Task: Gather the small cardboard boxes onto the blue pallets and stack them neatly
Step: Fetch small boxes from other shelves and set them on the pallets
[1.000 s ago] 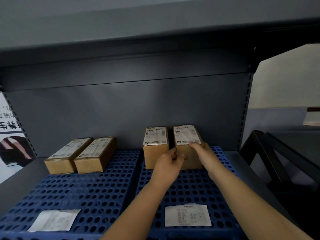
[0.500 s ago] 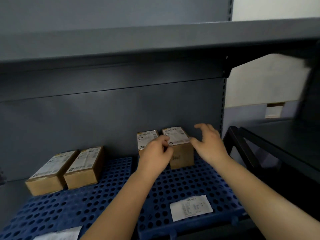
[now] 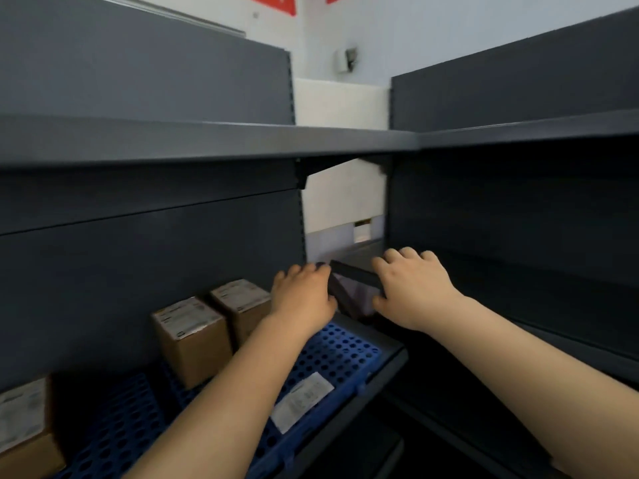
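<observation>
Fingers of the left hand lie loosely curled and together, holding nothing, at the centre of the frame; those of the right hand are slightly spread and bent downward over the dark edge of the adjoining shelf, though whether they touch it cannot be told from the blur. Both palms face down, wrists level, forearms extended from the lower edge of the frame toward the gap between the 2 shelving units. The pose suggests a reach toward the right-hand unit, presumably for further stock. 2 small cardboard boxes stand upright side by side, label faces up, at the rear of the right blue pallet, set against the back panel, likely to leave room in front. A 3rd box sits on the left blue pallet at lower left. A paper label lies on the right pallet's front.
</observation>
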Motion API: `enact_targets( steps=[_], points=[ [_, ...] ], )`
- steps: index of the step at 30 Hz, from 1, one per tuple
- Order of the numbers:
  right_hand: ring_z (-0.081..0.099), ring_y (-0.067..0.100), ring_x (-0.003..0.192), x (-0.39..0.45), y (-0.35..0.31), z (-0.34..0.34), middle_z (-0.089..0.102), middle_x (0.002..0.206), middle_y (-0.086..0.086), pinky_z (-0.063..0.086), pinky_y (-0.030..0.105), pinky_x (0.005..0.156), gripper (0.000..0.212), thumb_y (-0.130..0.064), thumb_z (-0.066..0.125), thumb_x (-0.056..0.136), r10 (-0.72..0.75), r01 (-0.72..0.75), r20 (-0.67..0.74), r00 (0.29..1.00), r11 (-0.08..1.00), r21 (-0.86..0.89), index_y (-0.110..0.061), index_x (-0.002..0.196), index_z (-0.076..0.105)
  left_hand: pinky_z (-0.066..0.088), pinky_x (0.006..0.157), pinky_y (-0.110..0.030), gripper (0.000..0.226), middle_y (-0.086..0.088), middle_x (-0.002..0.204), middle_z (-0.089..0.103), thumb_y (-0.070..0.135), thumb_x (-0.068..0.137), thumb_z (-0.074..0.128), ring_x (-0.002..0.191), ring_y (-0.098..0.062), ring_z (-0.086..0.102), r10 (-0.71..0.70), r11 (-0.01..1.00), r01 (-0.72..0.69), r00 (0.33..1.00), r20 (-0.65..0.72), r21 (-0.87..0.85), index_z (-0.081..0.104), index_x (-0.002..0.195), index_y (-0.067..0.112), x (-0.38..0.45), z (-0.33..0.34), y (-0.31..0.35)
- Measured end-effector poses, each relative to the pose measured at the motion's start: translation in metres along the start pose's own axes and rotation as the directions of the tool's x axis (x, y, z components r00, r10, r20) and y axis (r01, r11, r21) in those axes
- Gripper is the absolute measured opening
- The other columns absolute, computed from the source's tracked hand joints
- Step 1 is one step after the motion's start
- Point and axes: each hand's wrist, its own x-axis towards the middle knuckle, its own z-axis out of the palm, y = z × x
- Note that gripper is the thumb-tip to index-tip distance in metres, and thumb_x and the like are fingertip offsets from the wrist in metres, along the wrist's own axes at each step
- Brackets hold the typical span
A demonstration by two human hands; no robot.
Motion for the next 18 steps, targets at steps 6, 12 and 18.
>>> enact_targets(
  steps=[6,12,18],
  points=[
    [0.042,0.025,0.120,-0.075,0.059,-0.010,0.046,0.129,0.001,0.033,0.037,0.095,0.049,-0.044,0.043,0.091,0.227,-0.220,0.068,0.972,0.971,-0.091,-0.020,0.133,0.038,0.031,0.104,-0.040,0.053,-0.003,0.139,0.044,0.034,0.092,0.045,0.128,-0.026,0.039,0.215,0.973,-0.217,0.976,-0.032,-0.074,0.031,0.142,0.021,-0.008,0.009,0.074],
    [0.042,0.025,0.120,-0.151,0.119,-0.037,0.046,0.129,0.002,0.033,0.037,0.095,0.048,-0.044,0.043,0.091,0.430,-0.408,0.076,0.899,0.890,-0.205,-0.019,0.132,0.037,0.031,0.104,-0.037,0.052,0.001,0.138,0.045,0.037,0.093,0.045,0.128,-0.022,0.040,0.409,0.903,-0.421,0.904,-0.125,-0.089,0.031,0.142,0.022,-0.019,0.002,0.153],
    [0.043,0.025,0.119,-0.215,0.175,-0.058,0.046,0.129,0.002,0.034,0.037,0.094,0.048,-0.043,0.042,0.092,0.544,-0.505,0.070,0.836,0.813,-0.289,-0.019,0.133,0.036,0.032,0.103,-0.035,0.055,0.003,0.140,0.044,0.037,0.094,0.044,0.128,-0.020,0.041,0.510,0.842,-0.531,0.842,-0.179,-0.097,0.028,0.144,0.023,-0.031,-0.007,0.236]
  ],
)
